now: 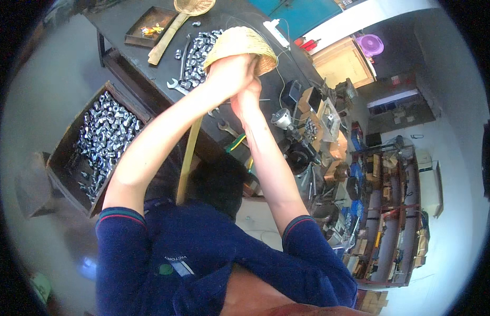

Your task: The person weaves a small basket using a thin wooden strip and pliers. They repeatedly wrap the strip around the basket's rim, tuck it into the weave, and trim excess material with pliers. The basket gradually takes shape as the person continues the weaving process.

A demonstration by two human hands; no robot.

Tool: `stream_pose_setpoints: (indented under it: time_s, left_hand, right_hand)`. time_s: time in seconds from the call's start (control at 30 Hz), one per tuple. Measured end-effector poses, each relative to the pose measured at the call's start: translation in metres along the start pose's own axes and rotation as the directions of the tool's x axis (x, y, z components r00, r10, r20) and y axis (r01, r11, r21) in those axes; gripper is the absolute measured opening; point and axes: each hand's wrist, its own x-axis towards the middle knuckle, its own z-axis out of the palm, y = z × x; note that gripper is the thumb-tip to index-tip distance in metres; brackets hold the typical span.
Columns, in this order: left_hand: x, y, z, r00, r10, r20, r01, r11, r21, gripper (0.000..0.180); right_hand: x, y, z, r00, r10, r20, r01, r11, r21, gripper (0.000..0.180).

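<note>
A woven bamboo basket is tilted over the dark workbench, its opening turned toward the lower right. My left hand is closed at its rim, with most of the fingers hidden. Just below, my right hand presses against the left one, its fingers curled; what they hold does not show. A flat wooden strip runs down from behind my left forearm; whether it joins the basket is hidden. Beside the basket lies a heap of shiny metal nuts, with an open-end wrench at its near edge.
At the left stands a metal bin holding many metal fittings. A second woven scoop and a small tray lie at the bench's far end. Another wrench, green-yellow handles and cluttered tools are at the right, before shelves.
</note>
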Motion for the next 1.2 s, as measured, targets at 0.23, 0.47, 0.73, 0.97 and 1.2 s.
stream_pose_setpoints:
  time_s: [0.23, 0.47, 0.73, 0.97, 1.2]
  left_hand:
    - [0.045, -0.034, -0.026, 0.969, -0.017, 0.247, 0.017, 1.000, 0.004, 0.028]
    - [0.033, -0.042, -0.038, 0.941, 0.338, -0.015, -0.330, 0.926, 0.182, 0.021]
    - [0.025, -0.011, -0.056, 0.962, 0.237, -0.132, -0.232, 0.971, 0.053, 0.016]
    - [0.004, -0.002, -0.016, 0.946, -0.243, -0.215, 0.038, 0.741, -0.670, 0.020]
    - [0.025, -0.004, -0.034, 0.954, 0.095, -0.285, -0.165, 0.958, -0.233, 0.016]
  right_hand:
    - [0.008, -0.015, 0.001, 0.967, 0.088, 0.240, -0.085, 0.996, -0.021, 0.042]
    - [0.010, -0.055, 0.002, 0.607, -0.551, 0.573, 0.744, 0.141, -0.654, 0.057]
    - [-0.004, -0.093, 0.032, 0.825, -0.323, 0.463, 0.558, 0.347, -0.753, 0.048]
    - [-0.005, -0.100, 0.034, 0.874, -0.224, 0.431, 0.477, 0.231, -0.848, 0.042]
    - [0.025, -0.104, 0.028, 0.841, -0.226, 0.492, 0.536, 0.212, -0.817, 0.040]
